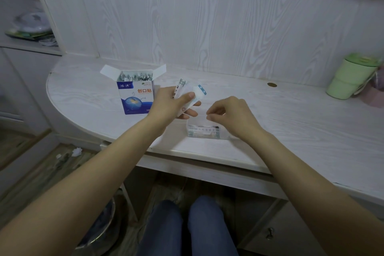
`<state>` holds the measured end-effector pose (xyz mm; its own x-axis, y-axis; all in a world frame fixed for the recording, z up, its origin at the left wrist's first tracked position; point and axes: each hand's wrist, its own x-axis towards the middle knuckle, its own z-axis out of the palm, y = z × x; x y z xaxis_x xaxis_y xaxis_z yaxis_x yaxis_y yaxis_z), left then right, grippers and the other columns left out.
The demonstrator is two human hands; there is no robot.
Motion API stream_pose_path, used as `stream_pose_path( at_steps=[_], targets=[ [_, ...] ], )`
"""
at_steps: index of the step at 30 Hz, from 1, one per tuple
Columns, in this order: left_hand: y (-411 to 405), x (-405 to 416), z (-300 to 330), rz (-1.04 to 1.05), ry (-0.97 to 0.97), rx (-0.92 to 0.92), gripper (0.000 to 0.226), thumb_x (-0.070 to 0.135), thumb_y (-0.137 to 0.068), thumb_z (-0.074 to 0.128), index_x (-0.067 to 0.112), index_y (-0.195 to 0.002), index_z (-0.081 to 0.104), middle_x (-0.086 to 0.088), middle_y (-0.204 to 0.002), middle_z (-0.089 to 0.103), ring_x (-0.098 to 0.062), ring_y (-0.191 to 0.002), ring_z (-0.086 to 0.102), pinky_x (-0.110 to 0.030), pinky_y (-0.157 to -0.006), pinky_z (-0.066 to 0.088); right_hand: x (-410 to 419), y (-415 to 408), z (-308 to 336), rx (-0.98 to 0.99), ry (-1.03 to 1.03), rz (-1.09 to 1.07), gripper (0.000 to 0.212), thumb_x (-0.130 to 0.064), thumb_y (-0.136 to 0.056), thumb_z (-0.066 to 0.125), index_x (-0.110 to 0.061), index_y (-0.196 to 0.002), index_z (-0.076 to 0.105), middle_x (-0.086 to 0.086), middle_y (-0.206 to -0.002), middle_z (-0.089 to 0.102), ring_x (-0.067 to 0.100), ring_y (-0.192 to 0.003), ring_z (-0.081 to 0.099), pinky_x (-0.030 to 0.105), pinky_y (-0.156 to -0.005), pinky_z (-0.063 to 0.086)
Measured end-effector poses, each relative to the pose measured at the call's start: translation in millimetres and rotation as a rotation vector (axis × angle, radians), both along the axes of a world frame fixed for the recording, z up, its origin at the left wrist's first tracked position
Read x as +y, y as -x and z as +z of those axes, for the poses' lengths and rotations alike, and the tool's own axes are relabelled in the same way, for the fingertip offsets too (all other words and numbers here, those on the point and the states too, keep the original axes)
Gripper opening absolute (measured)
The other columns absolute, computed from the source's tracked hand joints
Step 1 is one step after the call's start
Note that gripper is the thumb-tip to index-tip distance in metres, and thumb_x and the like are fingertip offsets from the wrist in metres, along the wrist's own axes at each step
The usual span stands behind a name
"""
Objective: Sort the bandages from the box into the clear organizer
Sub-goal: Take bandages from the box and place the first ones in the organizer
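White-wrapped bandages sit fanned in the pinching left hand, long axes pointing up and away, just above and left of the clear organizer, over which the nearer right hand hovers, fingers loosely curled and empty.

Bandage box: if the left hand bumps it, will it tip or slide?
The bandage box stands upright on its narrow base, so probably tippy. It looks like thin card and still packed with bandages, so likely light. On the smooth desk it may slide first.
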<state>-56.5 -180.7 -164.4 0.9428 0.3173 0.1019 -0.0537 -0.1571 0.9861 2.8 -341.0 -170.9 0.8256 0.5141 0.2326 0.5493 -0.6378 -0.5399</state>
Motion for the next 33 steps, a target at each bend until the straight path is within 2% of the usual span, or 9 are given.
stream_pose_path(
  at_steps=[1,3,5,10,14,18,24,28,33],
  targets=[
    [1,-1,1,-0.015,0.002,0.006,0.012,0.019,-0.095,0.056,0.016,-0.106,0.059,0.004,-0.077,0.072,-0.007,-0.055,0.067,-0.015,-0.047,0.049,-2,1,3,0.073,-0.136,-0.002,0.022,-0.021,-0.079,0.076,-0.018,-0.1,0.071,-0.004,-0.086,0.071,0.004,-0.078,0.065,0.006,-0.07,0.046],
    [3,-3,2,-0.057,-0.023,0.037,0.006,0.021,-0.093,0.058,0.022,-0.099,0.06,0.008,-0.071,0.072,-0.006,-0.055,0.066,-0.014,-0.048,0.049,-6,2,8,0.221,-0.426,0.011,0.036,-0.022,-0.075,0.079,-0.018,-0.109,0.067,-0.001,-0.087,0.072,0.009,-0.08,0.068,0.013,-0.074,0.052],
    [3,-7,4,-0.122,-0.053,0.072,0.007,0.025,-0.092,0.06,0.023,-0.098,0.06,0.007,-0.077,0.074,-0.006,-0.056,0.066,-0.014,-0.049,0.048,-8,3,13,0.259,-0.569,0.006,0.034,-0.017,-0.079,0.076,-0.014,-0.111,0.066,0.004,-0.084,0.072,0.011,-0.077,0.069,0.021,-0.072,0.056],
    [-3,-22,10,-0.196,-0.08,0.051,0.01,0.026,-0.095,0.056,0.02,-0.094,0.063,0.007,-0.074,0.073,-0.008,-0.053,0.064,-0.015,-0.046,0.044,-19,0,20,0.227,-0.573,-0.04,0.009,-0.006,-0.083,0.07,-0.01,-0.091,0.07,0.005,-0.063,0.065,0.007,-0.057,0.063,0.019,-0.064,0.054],
    [-11,-34,13,-0.112,-0.154,0.048,0.016,0.024,-0.095,0.056,0.012,-0.089,0.063,0.0,-0.07,0.066,-0.005,-0.04,0.054,-0.015,-0.041,0.041,-43,-6,19,0.202,-0.581,-0.13,0.005,-0.007,-0.085,0.068,-0.012,-0.084,0.069,0.005,-0.064,0.064,0.008,-0.056,0.062,0.02,-0.063,0.055],
    [-20,-44,13,-0.077,-0.156,0.058,0.014,0.021,-0.095,0.055,0.017,-0.083,0.061,0.003,-0.073,0.071,-0.008,-0.034,0.042,-0.016,-0.038,0.036,-70,-13,14,0.188,-0.63,-0.273,0.002,-0.01,-0.084,0.069,-0.01,-0.082,0.069,0.004,-0.064,0.064,0.007,-0.054,0.061,0.021,-0.06,0.053],
    [-32,-55,8,-0.072,-0.167,0.107,0.016,0.021,-0.095,0.054,0.01,-0.087,0.064,0.001,-0.076,0.074,-0.009,-0.034,0.038,-0.018,-0.04,0.036,-92,-20,5,0.175,-0.412,-0.411,0.005,-0.015,-0.082,0.069,-0.015,-0.077,0.068,-0.002,-0.068,0.065,0.008,-0.051,0.058,0.017,-0.054,0.046],
    [-36,-60,3,-0.09,-0.336,0.105,0.019,0.024,-0.095,0.052,0.011,-0.089,0.064,0.006,-0.084,0.074,-0.01,-0.035,0.044,-0.018,-0.044,0.04,-92,-24,-2,0.172,-0.204,-0.426,0.008,-0.02,-0.08,0.069,-0.023,-0.072,0.067,0.002,-0.083,0.068,0.023,-0.071,0.064,0.038,-0.073,0.055],
    [-38,-66,-2,-0.119,-0.519,0.124,0.021,0.026,-0.095,0.051,0.012,-0.09,0.065,0.009,-0.095,0.071,-0.01,-0.039,0.051,-0.019,-0.049,0.044,-87,-21,-4,0.168,-0.058,-0.4,0.004,-0.025,-0.083,0.068,-0.022,-0.08,0.068,-0.001,-0.085,0.068,0.019,-0.075,0.063,0.027,-0.062,0.044]
  ],
)
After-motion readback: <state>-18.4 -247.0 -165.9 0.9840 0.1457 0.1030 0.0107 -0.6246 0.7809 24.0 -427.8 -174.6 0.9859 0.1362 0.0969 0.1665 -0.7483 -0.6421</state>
